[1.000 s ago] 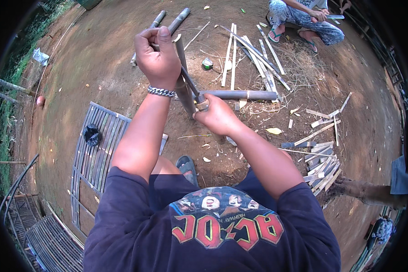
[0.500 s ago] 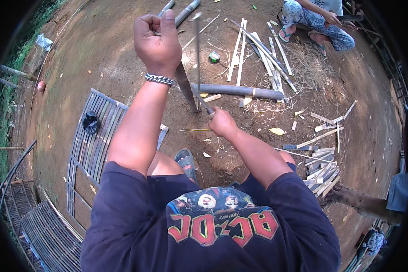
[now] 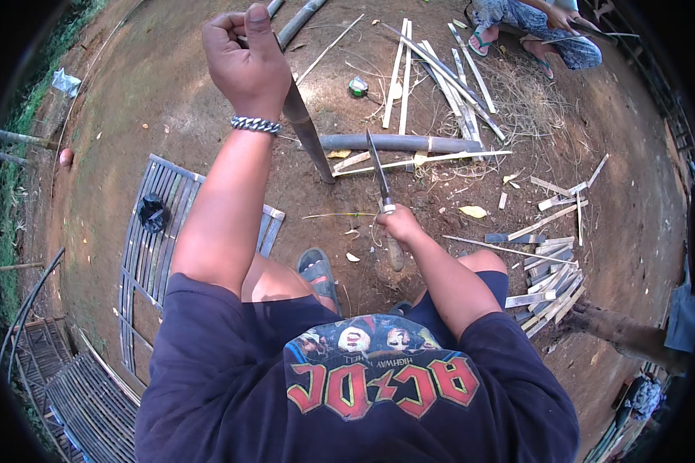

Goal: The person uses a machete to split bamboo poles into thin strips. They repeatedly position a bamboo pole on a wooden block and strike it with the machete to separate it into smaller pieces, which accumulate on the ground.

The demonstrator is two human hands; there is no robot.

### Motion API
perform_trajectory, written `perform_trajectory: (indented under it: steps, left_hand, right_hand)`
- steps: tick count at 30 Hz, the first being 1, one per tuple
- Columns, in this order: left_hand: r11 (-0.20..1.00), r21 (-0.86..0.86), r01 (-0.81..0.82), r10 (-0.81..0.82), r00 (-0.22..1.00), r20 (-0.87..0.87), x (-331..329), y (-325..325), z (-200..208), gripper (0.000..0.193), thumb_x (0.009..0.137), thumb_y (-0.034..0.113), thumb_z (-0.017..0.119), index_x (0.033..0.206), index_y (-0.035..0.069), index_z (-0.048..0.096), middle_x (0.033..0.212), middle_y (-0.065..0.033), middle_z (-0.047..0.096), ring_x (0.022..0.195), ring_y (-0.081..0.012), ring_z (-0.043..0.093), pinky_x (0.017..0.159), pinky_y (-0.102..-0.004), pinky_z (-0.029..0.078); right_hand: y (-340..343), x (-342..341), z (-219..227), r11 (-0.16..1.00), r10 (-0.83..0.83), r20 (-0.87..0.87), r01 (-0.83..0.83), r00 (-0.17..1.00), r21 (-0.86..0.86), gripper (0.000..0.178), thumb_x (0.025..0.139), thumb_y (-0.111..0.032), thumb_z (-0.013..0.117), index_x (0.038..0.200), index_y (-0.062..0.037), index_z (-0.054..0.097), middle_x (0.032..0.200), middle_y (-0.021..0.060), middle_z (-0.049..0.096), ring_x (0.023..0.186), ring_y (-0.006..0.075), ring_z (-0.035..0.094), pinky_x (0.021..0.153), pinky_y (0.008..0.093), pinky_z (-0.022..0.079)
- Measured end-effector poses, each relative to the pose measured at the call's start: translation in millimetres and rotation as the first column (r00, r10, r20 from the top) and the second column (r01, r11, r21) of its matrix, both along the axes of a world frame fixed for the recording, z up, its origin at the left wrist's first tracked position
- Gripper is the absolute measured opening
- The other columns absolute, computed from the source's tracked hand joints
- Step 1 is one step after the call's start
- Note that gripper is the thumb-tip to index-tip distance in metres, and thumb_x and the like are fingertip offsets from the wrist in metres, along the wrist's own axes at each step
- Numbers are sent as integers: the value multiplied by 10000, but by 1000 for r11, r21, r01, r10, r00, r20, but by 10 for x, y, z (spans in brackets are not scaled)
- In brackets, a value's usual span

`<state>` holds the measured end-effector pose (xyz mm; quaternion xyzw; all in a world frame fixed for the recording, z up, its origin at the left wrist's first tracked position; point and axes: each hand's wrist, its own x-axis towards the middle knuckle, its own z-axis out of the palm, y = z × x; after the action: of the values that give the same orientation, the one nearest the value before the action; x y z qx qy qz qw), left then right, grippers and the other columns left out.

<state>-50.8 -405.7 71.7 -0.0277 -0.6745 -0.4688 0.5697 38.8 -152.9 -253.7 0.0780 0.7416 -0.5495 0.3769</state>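
Steel in the right hand: clasping a knife shut-fisted, pointing it clear of the pole. Curling the left hand, apparently round the pole's hidden upper part; propping its lower end on the ground near a log. With strips already split, by their look, lying beyond; with pole and log seemingly left whole where visible.

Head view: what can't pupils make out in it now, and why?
In the head view:
Dark bamboo pole, upper part: hidden behind the left hand.
Knife handle, middle: covered by the right hand.
Right sandal: mostly hidden by T-shirt and shorts.
Co-worker, head: cut off by the top edge.
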Motion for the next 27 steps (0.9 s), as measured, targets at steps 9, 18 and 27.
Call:
perform_trajectory:
  steps: [9, 18, 27]
  left_hand:
    - [877, -279, 391, -280, 888, 365, 783, -360, 184, 271, 935, -27, 563, 1185, -5, 666, 1252, -156, 616, 1220, -213, 569, 996, -315, 480]
    - [952, 9, 304, -271, 835, 479, 1275, -188, 218, 156, 900, 3, 755, 1047, -36, 720, 1038, -80, 715, 907, -127, 691, 789, -265, 572]
    - [924, -237, 301, -157, 861, 483, 1580, -86, 410, 106, 868, -16, 753, 974, -16, 749, 945, -105, 726, 861, -158, 709, 747, -277, 567]
  right_hand:
    - [-24, 156, 1000, 981, -91, -154, 63, 984, -182, 234, 848, -120, 750, 950, -45, 553, 742, 30, 604, 615, 135, 600, 555, 316, 492]
    - [-45, 482, 2874, 929, 40, -545, -231, 838, -288, 382, 847, -257, 786, 1090, -29, 598, 882, 81, 645, 842, 181, 629, 817, 349, 504]
    - [-113, 757, 3477, 921, 233, -659, -379, 716, -86, 492, 845, -246, 767, 1191, 41, 566, 978, 227, 689, 965, 392, 689, 863, 442, 508]
